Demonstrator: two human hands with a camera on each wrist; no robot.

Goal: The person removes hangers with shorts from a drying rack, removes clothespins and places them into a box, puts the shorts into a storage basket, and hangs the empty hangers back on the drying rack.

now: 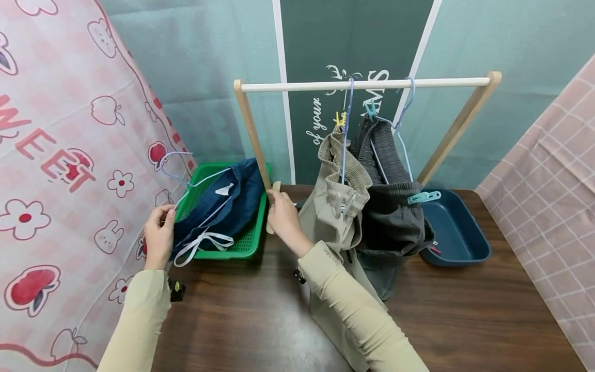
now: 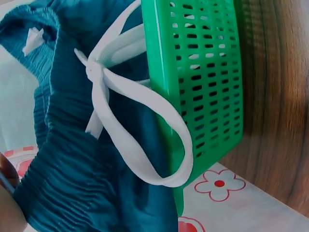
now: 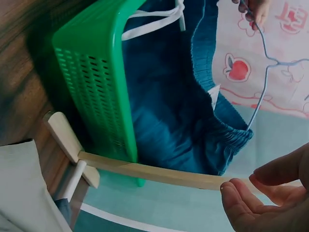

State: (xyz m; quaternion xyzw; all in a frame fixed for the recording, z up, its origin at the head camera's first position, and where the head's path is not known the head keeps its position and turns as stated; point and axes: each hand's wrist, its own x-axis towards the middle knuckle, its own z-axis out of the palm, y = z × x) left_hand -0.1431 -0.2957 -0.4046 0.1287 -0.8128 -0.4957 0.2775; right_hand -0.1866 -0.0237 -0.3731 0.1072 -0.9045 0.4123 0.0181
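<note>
- The left hand point(image 1: 159, 232) pinches a pale blue hanger point(image 3: 273, 63) near one lower end, thumb against fingers with no gap seen between them.
- The right hand point(image 1: 284, 214) looks free of any load: its fingers bend loosely and its thumb stands a little apart. It is at the wooden rack leg point(image 1: 253, 135); whether it touches the wood I cannot tell.
- The blue garment point(image 1: 248, 188) lies in the green basket point(image 1: 254, 243), its waistband point(image 2: 63, 130) up over the side nearest the left hand and its white drawstring point(image 2: 94, 72) looped over the rim.
- The hanger's far arm meets the waistband's far edge, so that corner is best kept seated while the near one is settled.
- A steady, light pinch seems right; a hard pull could slip the far corner out.
- The free right hand would help most by spreading the elastic, clear of the leg.
- Keeping the drawstring off the basket's rim should avoid a snag.
</note>
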